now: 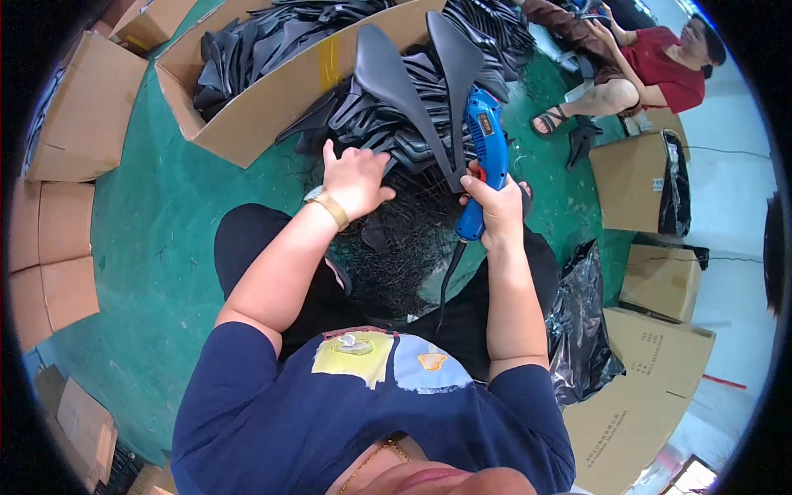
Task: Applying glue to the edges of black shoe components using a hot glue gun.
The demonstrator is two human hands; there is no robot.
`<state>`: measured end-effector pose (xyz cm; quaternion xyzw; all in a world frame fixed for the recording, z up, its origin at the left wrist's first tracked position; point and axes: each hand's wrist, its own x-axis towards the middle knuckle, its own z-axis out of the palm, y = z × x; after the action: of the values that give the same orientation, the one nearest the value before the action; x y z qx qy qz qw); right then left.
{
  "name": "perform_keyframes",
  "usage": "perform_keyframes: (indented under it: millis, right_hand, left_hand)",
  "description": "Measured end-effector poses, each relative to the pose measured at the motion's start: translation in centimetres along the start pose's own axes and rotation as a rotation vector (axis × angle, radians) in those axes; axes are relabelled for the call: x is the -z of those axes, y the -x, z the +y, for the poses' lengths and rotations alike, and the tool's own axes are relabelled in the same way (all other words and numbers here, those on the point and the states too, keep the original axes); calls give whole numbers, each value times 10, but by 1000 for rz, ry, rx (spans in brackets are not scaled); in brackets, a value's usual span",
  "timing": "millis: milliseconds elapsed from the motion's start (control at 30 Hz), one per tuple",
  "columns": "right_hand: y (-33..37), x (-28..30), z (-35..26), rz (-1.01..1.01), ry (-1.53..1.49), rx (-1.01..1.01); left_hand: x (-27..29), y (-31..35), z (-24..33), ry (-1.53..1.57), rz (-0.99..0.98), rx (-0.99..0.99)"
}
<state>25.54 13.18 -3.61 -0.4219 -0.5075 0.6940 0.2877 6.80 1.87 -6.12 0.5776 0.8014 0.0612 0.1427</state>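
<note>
Near the middle of the view, toward 1 o'clock, the right grip (499, 202) is wrapped around a blue tool (493, 157). The tool stands up on a slant, and a black cord (452, 262) hangs from its low end. At 11 o'clock, close to the middle, the left grip (356, 183) is wide, with its fingers spread and nothing held in it. I cannot tell if its fingers touch the pile (400, 136) just past them, at 12 o'clock. That pile is made of black seats, one on top of the other. Two big seats (392, 70) lie on top, with their thin ends pointing down to 6 o'clock. Those ends come close to the tool, but I cannot tell if they touch it. Under the grips, by the person's knees, is a messy heap of thin black scraps (384, 268). At 11 o'clock, farther off, a long box (256, 124) is full of more black seats. Another person (664, 74) in red sits at 2 o'clock. At 4 o'clock a shiny black bag (577, 326) is next to a big flat box (652, 371). More boxes (54, 247) stand at 9 o'clock on the green floor (148, 313)
</note>
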Motion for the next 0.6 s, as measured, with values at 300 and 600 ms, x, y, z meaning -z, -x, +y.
perform_keyframes:
  millis: [300, 600]
  right_hand:
    - [7, -9, -1, -84, 20, -42]
    - [3, -4, 1, -154, -360, -188]
  left_hand:
    - [12, -13, 29, 1935, -205, -19]
    - [14, -12, 29, 1854, -165, -152]
